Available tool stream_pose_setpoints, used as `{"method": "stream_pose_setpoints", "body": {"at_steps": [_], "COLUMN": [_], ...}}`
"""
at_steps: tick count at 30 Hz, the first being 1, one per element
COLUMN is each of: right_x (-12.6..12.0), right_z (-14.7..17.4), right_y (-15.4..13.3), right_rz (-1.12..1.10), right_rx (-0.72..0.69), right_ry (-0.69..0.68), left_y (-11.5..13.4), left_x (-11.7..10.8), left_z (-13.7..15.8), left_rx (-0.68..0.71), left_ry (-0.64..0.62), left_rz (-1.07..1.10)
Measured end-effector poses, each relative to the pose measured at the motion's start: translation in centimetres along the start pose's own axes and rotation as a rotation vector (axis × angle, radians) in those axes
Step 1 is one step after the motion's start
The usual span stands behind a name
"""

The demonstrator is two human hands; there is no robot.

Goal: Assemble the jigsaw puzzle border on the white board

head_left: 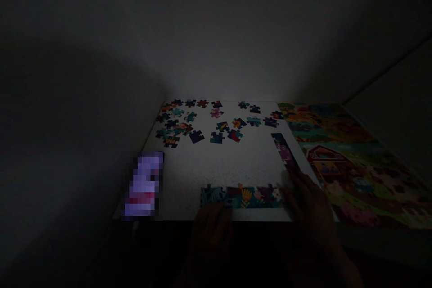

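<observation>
A row of joined jigsaw pieces (246, 195) lies along the near edge of the white board, with plants and an orange shape on a dark teal ground. My left hand (212, 225) rests at the lower left of this row, fingertips touching its edge and slightly bent. At the row's right end my right hand (312, 207) lies with fingers stretched out and apart, covering the corner. From under those fingers a joined strip of jigsaw pieces (284, 150), dark with a pink figure, runs up the right side. Neither hand lifts anything; dim light hides detail.
Several loose jigsaw pieces (196, 136) are scattered over the far part of the white board (216, 162). To the left lies a phone (143, 184) with a lit, blurred screen. A colourful farm picture (351, 175) lies on the right. A pale wall (222, 45) stands behind.
</observation>
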State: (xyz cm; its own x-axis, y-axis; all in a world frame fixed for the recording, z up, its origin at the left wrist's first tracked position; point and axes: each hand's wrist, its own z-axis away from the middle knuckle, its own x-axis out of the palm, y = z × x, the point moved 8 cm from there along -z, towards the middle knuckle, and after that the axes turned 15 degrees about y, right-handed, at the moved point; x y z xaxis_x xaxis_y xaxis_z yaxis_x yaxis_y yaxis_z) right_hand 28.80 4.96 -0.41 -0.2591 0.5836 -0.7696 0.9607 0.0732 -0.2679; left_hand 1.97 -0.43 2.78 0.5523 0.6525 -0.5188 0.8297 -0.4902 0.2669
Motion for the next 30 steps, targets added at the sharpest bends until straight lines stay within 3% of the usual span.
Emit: {"method": "stream_pose_setpoints", "body": {"at_steps": [5,10,22,27,30], "right_x": [-0.2,-0.4,-0.4,-0.2,-0.1], "right_z": [-0.2,-0.3,-0.4,-0.3,-0.1], "right_y": [-0.3,-0.3,-0.6,-0.4,-0.3], "right_rz": [0.024,0.037,0.016,0.03,0.038], "right_rx": [0.019,0.044,-0.009,-0.029,-0.038], "right_ry": [-0.007,0.003,0.038,0.051,0.054], "left_y": [0.4,2.7,9.7,10.3,9.9], "left_x": [0.6,1.5,8.7,10.2,10.1], "left_z": [-0.6,-0.3,-1.9,-1.9,-1.8], "left_rx": [0.003,0.027,0.089,0.078,0.054], "left_ry": [-0.07,-0.145,-0.301,-0.331,-0.272], "left_rz": [0.041,0.04,-0.012,0.068,0.088]}}
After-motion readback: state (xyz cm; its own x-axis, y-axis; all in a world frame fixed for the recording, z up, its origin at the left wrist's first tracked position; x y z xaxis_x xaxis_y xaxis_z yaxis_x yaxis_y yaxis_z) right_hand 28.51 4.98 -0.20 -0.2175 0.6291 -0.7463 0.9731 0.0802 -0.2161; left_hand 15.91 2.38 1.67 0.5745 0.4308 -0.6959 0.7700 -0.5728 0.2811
